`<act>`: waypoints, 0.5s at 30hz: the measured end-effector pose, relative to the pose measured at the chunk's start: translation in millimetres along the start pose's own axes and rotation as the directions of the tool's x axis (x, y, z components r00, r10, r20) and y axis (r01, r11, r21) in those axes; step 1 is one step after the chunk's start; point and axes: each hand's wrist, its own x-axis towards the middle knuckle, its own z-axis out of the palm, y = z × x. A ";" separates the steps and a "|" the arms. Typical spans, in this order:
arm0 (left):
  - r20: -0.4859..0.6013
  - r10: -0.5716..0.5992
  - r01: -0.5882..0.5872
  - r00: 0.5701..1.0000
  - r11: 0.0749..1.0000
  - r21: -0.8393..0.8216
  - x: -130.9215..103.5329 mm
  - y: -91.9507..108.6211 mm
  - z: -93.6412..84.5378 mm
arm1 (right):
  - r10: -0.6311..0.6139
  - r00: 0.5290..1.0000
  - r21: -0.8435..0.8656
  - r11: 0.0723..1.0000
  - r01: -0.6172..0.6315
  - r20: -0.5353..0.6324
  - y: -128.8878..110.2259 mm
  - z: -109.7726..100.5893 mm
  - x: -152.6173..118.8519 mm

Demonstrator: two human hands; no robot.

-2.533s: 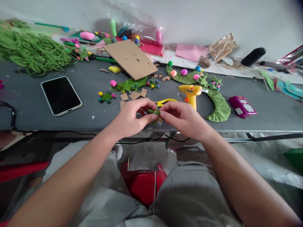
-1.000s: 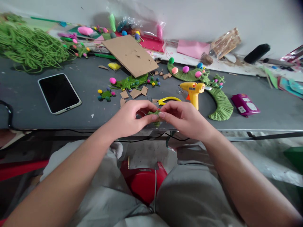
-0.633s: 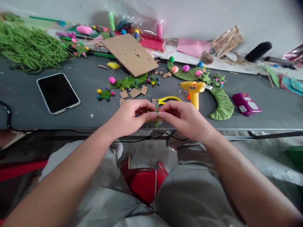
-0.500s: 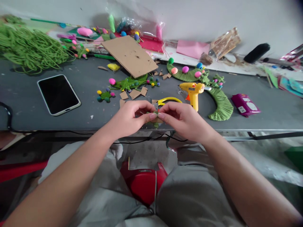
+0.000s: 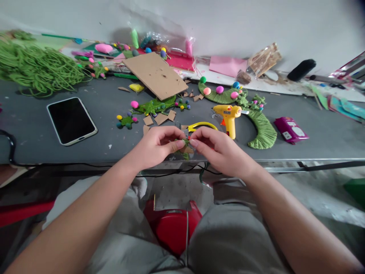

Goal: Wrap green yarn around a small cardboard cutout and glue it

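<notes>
At the table's front edge, my left hand (image 5: pixel 156 146) pinches a small green yarn-wrapped piece (image 5: pixel 186 155) between thumb and fingers. Bits of brown cardboard show on the piece, and the fingertips hide part of it. My right hand (image 5: pixel 222 152) has its thumb and forefinger pressed together at the right side of the same piece; whether they grip yarn is too small to make out. Just behind the fingers lie pliers with yellow handles (image 5: pixel 202 125). Cut cardboard bits (image 5: pixel 161 119) lie beyond my left hand. A yellow glue gun (image 5: pixel 231 118) stands beyond my right hand.
A green yarn-wrapped crescent (image 5: pixel 264 133) and a purple packet (image 5: pixel 291 130) are on the right. To the left lie a phone (image 5: pixel 71 121) and a heap of green yarn (image 5: pixel 40 66). Behind are a cardboard sheet (image 5: pixel 156 74) and a pompom-decorated wreath part (image 5: pixel 221 95).
My fingertips have moved slightly apart, with the left thumb drawing a little left. More of the green piece shows between and below them. The whole view has shifted slightly.
</notes>
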 end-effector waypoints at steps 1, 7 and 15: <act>-0.003 -0.006 0.006 1.000 1.000 -0.006 0.0 0.6 -0.1 | 0.009 1.000 0.011 1.000 -0.009 -0.010 -0.4 -1.9 -0.7; -0.022 -0.031 0.031 0.999 1.000 -0.001 -1.2 2.0 -4.0 | 0.239 0.971 -0.135 0.963 -0.234 0.019 4.3 -39.2 -18.5; -0.047 -0.001 0.007 0.999 0.993 0.122 -0.5 4.4 -7.1 | 0.445 0.783 -0.451 0.644 -0.617 -0.435 37.3 -78.7 -36.0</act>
